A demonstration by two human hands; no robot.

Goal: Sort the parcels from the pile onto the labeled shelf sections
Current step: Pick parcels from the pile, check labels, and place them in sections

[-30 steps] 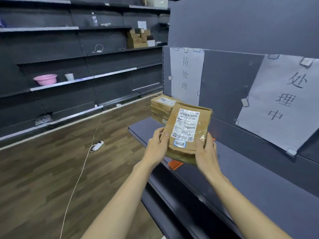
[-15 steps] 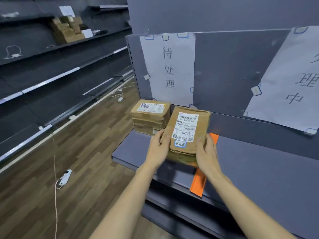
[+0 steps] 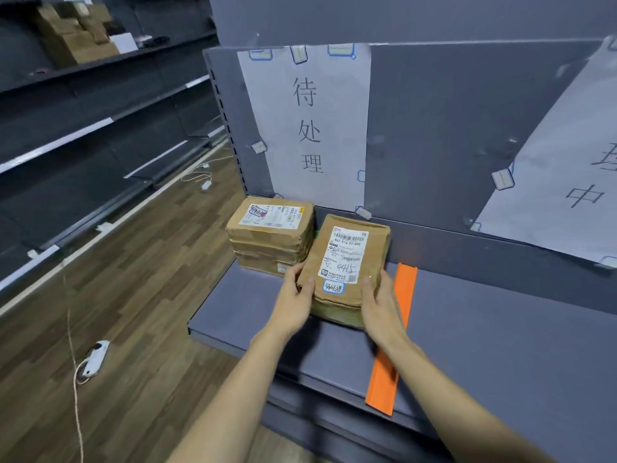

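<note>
Head view
Parcel in hand: a brown paper parcel (image 3: 347,262) with a white shipping label, tilted up at the front, sits on the grey shelf (image 3: 484,332) beneath the sign reading 待处理 (image 3: 309,128).
Left hand: the left hand (image 3: 295,304) clasps the parcel's left edge, thumb on top.
Right hand: the right hand (image 3: 380,307) grips the right edge, thumb on the label face.
Neighbours: a stack of brown parcels (image 3: 272,237) stands just to the left, touching or nearly so.
Divider: an orange strip (image 3: 392,345) runs along the shelf just right of the parcel.
Second sign: a partly cropped sheet (image 3: 561,162) hangs further right.
</note>
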